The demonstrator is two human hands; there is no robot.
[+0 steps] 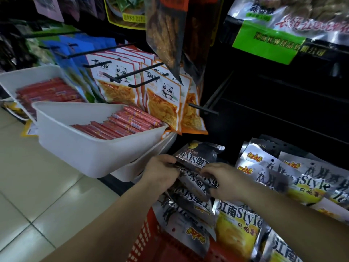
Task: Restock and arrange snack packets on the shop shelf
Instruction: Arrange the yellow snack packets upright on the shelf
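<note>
Silver-and-black foil snack packets (pixel 196 178), printed upside down to the camera, sit in a loose stack held low in front of the shelf, above a red plastic mesh basket (pixel 149 241) holding more of them. Left hand (pixel 160 173) grips the stack's left edge, fingers curled round it. Right hand (pixel 224 183) pinches the right edge, fingers bent over the top packet. Matching packets (pixel 302 184) lie to the right. White plastic tubs (pixel 85 146) of red sausage sticks (pixel 122 123) sit up left, beside orange panda-print pouches (pixel 162 99) hanging on black metal pegs (pixel 203 108).
</note>
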